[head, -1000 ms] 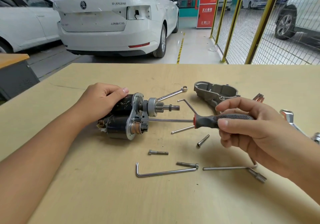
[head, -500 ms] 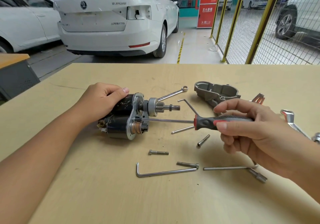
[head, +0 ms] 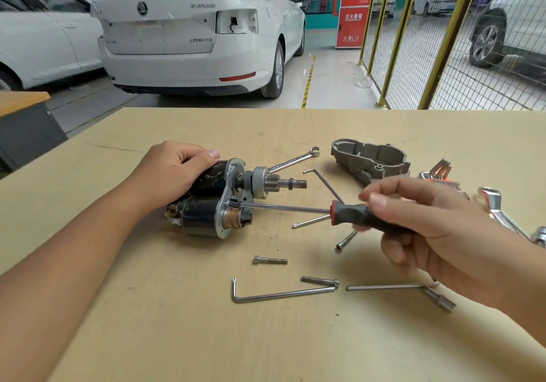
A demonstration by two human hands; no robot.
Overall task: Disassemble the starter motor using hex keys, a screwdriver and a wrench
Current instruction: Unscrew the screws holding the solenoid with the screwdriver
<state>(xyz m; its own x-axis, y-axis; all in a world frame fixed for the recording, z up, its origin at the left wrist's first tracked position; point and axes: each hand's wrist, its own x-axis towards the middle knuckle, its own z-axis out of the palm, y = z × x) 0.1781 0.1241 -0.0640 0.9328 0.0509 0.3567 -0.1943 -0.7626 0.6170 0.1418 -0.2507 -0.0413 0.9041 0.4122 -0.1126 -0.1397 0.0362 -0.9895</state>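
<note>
**Driver Seated, Screw Next to Come Out**

We hold the motor down on the table with our left hand, fingers curled over its black upper barrel. Our right hand grips the screwdriver by its handle, thumb and fingers wrapped round it, the shaft lying nearly level and the tip set at a screw on the motor's silver plate, just above the lower barrel. To do this well, we judge the shaft must stay in line with the screw, with firm push into the head while turning, and the left hand must stop the motor rolling. Right of the motor lie the removed housing, a wrench and loose bolts; nearer us, a hex key.
</note>
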